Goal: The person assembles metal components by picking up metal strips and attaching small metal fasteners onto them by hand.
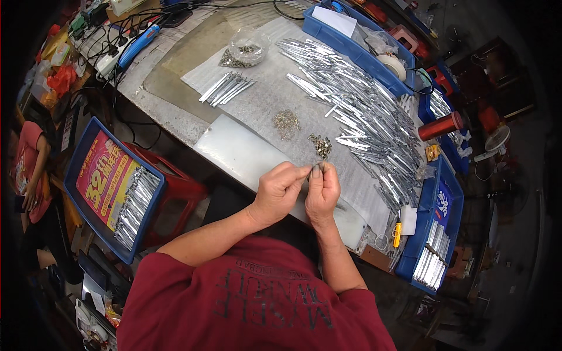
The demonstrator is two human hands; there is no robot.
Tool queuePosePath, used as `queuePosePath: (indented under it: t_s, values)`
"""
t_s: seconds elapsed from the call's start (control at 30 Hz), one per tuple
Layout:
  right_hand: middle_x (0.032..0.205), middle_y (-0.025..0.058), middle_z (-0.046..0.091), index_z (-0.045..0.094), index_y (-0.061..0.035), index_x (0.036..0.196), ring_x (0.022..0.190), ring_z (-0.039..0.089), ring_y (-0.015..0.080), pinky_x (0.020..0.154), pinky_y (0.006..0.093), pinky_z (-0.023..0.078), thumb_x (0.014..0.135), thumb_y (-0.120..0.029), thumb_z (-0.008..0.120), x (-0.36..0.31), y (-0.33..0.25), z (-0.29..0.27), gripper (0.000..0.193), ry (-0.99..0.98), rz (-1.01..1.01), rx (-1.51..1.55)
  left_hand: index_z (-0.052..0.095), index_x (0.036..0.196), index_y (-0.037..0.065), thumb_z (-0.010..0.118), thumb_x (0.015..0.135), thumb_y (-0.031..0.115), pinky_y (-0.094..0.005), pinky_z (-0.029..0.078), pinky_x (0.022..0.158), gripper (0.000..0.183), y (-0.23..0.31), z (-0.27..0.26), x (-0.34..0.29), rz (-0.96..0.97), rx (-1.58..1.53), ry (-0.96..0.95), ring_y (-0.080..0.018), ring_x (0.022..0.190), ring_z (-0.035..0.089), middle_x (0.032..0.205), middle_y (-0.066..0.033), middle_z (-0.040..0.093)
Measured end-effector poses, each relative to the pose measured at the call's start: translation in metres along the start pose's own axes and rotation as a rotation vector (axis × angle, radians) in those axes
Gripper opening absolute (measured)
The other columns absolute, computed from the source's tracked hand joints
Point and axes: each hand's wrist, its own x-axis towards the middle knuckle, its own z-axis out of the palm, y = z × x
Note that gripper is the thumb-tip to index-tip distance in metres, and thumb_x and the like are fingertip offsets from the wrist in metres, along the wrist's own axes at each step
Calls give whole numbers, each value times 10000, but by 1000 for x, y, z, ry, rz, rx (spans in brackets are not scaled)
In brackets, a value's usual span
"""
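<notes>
Two hands meet over the near side of the worktable

The left hand [281,190] and right hand [323,193] come together, fingertips drawn into narrow pinches that meet; whether they grip something small, I cannot tell. Just beyond them on the table lies a little pile of brassy metal parts [320,147], and farther left a loose patch of thin gold-coloured pieces [286,124]. A large heap of silver strips [369,117] spreads to the right and far side. At far left, a small group of strips [227,89] lies near a clear bag [247,47].
</notes>
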Motion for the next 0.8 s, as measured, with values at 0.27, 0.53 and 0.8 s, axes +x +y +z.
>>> queuePosePath:
  t_s: [0.27, 0.53, 0.8]
  values:
    - [667, 87, 492, 492, 15, 819, 590, 454, 149, 533, 277, 390, 845, -78, 485, -4, -1, -6, 97, 7, -43, -70, 600, 931, -24, 535, 763, -45, -235, 388, 516, 181, -3, 3, -2, -3, -51, -35, -135, 598, 493, 698, -73, 544]
    - [670, 85, 483, 494, 13, 817, 593, 447, 147, 542, 271, 389, 842, -79, 490, -5, -4, -12, 95, 36, -108, -105, 607, 921, -18, 553, 760, -39, -230, 398, 526, 171, 1, 9, -4, 11, -61, -44, -131, 608, 506, 694, -73, 548]
    - [686, 65, 488, 514, 15, 867, 619, 452, 122, 560, 244, 388, 850, -84, 482, -3, -1, -26, 104, 56, -94, -96, 595, 933, -12, 529, 744, -63, -263, 412, 527, 207, 2, 4, 5, 59, -1, -146, -183, 588, 513, 681, -96, 510]
